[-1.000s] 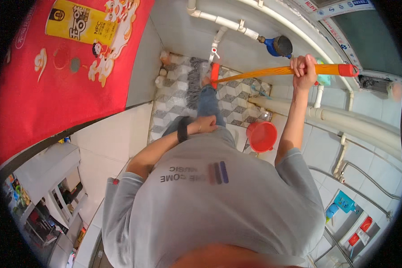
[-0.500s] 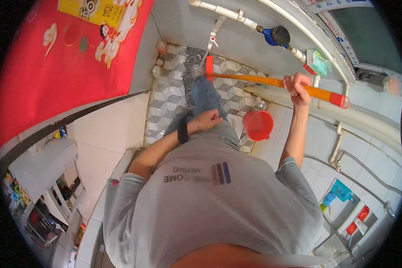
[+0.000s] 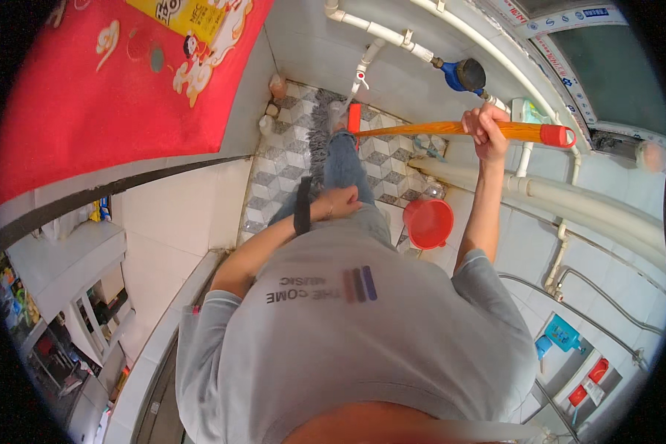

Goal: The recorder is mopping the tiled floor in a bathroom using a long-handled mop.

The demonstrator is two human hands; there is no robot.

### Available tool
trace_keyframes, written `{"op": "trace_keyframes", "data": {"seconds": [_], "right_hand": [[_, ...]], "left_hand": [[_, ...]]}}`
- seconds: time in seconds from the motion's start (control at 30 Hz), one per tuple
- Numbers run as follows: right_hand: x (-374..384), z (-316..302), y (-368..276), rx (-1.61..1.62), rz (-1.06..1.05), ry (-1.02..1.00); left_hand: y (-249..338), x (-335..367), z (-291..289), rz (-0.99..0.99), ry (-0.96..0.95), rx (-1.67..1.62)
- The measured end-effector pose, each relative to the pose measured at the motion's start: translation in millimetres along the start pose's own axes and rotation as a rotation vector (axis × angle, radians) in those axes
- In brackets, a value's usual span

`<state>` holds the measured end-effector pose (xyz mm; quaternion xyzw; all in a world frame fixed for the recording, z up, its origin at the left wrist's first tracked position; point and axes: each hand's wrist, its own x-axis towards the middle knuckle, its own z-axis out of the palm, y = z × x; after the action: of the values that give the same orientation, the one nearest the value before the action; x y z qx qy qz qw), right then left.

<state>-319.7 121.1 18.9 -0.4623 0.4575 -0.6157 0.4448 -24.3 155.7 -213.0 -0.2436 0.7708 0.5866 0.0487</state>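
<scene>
My right hand (image 3: 486, 132) grips the upper part of an orange wood-coloured handle (image 3: 422, 129) with a red end cap and a hanging loop. The handle slants down leftward to a red head (image 3: 354, 118) on the patterned tiles, beside my foot (image 3: 337, 115). Grey shaggy strands (image 3: 318, 137) lie left of that foot; whether they join the red head I cannot tell. At my upper thigh rests my left hand (image 3: 338, 201), fingers curled in, holding nothing I can see. A black strap (image 3: 302, 206) is around its wrist.
A red bucket (image 3: 428, 223) stands on the floor at right. White pipes with a blue water meter (image 3: 460, 75) and a red-handled tap (image 3: 360, 77) run along the far wall. A red cloth (image 3: 126, 96) covers a surface at upper left. Toiletries fill a wall niche (image 3: 577, 355) at lower right.
My right hand has swung the handle's capped end away from me and slightly left. The red head keeps its place by my foot. My left hand stays at the thigh, and the view has tilted slightly.
</scene>
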Motion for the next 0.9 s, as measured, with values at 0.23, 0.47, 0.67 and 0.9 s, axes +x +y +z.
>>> {"op": "trace_keyframes", "data": {"seconds": [0.23,0.47,0.67,0.9], "right_hand": [[-24,-11,-12,0.021,-0.051,0.193],[-90,-26,-31,-0.079,0.028,0.323],[-69,-32,-15,0.013,-0.081,0.294],[-67,-31,-6,0.035,-0.154,0.447]], "left_hand": [[7,6,18,-0.014,-0.048,0.001],[23,6,19,0.033,0.010,-0.187],[15,25,-11,-0.099,-0.093,0.124],[19,17,7,-0.048,-0.072,0.029]]}}
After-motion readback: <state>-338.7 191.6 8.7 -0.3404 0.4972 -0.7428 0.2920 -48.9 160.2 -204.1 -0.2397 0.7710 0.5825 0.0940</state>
